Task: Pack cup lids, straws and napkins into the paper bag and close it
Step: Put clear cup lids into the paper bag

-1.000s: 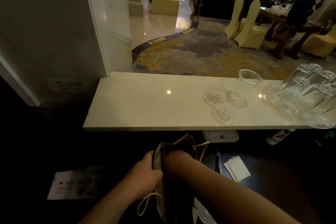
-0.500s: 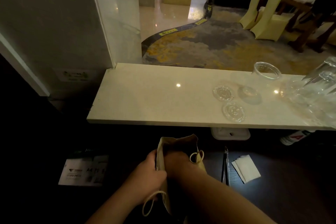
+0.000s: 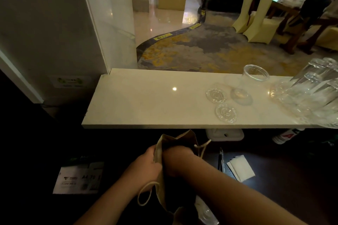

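Note:
A brown paper bag [image 3: 180, 138] with rope handles stands on the dark lower counter at bottom centre. My left hand [image 3: 149, 165] grips the bag's left rim. My right hand [image 3: 175, 159] is plunged into the bag's mouth; its fingers are hidden inside. White napkins [image 3: 240, 168] lie on the dark counter to the right, beside a dark straw or pen [image 3: 221, 159]. A clear cup lid [image 3: 207, 213] peeks out under my right forearm. Two more clear lids [image 3: 216, 95] [image 3: 226, 113] rest on the white ledge.
The white ledge [image 3: 146, 104] spans above the bag, carrying a clear cup [image 3: 252, 80] and several stacked glasses [image 3: 311, 93] at the right. A printed card [image 3: 78, 179] lies at the left on the dark counter. A white box [image 3: 225, 134] sits under the ledge.
The view shifted, so the ledge and bag sit lower and further right. My right hand stays inside the bag and my left stays on its rim; the bag stands more upright.

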The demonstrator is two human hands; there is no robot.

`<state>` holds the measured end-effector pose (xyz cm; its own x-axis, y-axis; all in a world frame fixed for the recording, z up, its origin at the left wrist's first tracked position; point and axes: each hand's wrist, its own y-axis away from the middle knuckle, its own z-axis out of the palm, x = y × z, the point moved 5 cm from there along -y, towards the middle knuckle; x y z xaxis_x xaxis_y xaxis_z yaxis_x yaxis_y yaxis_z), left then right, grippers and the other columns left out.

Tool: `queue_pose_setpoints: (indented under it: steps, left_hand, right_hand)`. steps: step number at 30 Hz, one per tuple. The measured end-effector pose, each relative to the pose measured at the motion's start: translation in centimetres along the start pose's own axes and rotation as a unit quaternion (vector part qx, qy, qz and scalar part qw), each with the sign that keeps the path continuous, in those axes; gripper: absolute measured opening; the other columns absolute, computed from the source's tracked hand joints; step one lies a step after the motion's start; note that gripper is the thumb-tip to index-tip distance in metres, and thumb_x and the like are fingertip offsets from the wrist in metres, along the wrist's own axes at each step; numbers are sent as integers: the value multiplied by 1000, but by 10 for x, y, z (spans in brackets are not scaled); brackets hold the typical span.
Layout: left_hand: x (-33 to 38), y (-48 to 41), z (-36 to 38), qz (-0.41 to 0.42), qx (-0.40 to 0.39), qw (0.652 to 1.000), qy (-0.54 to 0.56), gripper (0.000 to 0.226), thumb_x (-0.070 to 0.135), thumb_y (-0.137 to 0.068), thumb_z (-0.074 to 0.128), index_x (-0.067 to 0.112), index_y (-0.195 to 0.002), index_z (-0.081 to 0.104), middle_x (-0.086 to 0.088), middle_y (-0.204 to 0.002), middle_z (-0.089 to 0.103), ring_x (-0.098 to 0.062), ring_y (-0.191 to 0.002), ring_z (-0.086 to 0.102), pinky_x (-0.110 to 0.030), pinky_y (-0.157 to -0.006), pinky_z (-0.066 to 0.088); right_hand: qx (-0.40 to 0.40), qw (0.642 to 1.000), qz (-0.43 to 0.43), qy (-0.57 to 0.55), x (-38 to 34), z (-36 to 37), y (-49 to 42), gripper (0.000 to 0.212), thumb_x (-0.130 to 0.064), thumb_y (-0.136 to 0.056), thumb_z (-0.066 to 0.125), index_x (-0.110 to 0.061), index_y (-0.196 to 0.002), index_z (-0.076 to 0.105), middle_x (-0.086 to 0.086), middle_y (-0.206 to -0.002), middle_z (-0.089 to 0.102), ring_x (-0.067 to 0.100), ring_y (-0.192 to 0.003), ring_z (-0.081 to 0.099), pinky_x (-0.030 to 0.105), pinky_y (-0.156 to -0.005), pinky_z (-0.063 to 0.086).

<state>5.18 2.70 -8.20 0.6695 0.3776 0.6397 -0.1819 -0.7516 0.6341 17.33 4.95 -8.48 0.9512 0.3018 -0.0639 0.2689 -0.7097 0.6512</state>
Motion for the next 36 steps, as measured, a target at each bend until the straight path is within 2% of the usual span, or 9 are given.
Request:
queue_pose_setpoints:
  steps: [5,10,13,20,24,26,28,31,36]
  left_hand:
    - [5,-4,-9,8,-2,1000,-15,59,53,-74,60,56,-133,56,10,-114,76,-18,-105,72,-48,-97,60]
    - [28,14,-12,16,0,998,-56,61,38,-87,65,49,-144,48,7,-118,72,-17,-104,69,-40,-93,59]
    - [29,16,-7,16,-18,1000,-8,65,29,-91,66,41,-151,43,4,-114,70,-19,-103,69,-42,-97,59]
    - [13,3,-2,11,-7,999,38,52,30,-96,59,37,-146,48,-1,-112,73,-23,-101,70,-41,-93,56]
    - [7,-2,1,5,-4,998,63,46,29,-98,57,34,-143,49,-5,-111,72,-25,-101,68,-38,-85,53]
    - [4,-2,2,-5,-8,997,75,46,34,-93,57,37,-138,49,-8,-110,73,-30,-101,69,-44,-92,57]
    - [1,-3,2,-13,-15,996,84,45,37,-90,56,39,-134,48,-12,-109,74,-34,-100,72,-53,-96,59]
    - [0,-3,2,-16,-22,994,106,38,25,-99,55,35,-134,48,-14,-108,73,-34,-97,72,-50,-91,60]
    - [3,-2,0,-2,-25,996,86,71,45,-73,57,35,-143,48,-9,-109,75,-32,-101,72,-55,-99,59]
  right_hand:
    - [121,987,-29,-106,9,-45,85,23,-40,-92,62,-33,-113,66,-7,-102,69,15,-95,65,34,-80,55]
    - [237,957,42,-163,55,-55,160,19,-42,-88,56,-26,-87,65,-7,-75,66,7,-66,61,32,-64,56]
    - [206,959,123,-149,88,-16,156,24,-46,-83,58,-29,-98,66,-9,-89,68,11,-81,66,35,-72,58]
    - [109,967,165,-160,105,99,115,80,-58,-79,71,-33,-147,39,-1,-145,48,24,-126,54,37,-97,50]
    - [46,974,156,-157,87,147,101,82,-44,-85,69,-32,-153,25,3,-151,39,31,-130,50,43,-96,50]
    - [23,973,157,-168,81,163,96,81,-39,-88,68,-29,-155,24,6,-152,37,34,-130,48,45,-98,50]
    - [20,970,171,-173,78,172,91,83,-36,-87,71,-27,-155,24,9,-151,37,36,-129,49,47,-99,51]
    - [26,967,185,-171,75,174,88,84,-35,-85,74,-25,-153,25,11,-147,39,35,-124,54,46,-96,53]
    - [16,967,203,-151,84,138,107,87,-38,-79,78,-30,-149,27,7,-142,44,32,-119,59,45,-92,55]
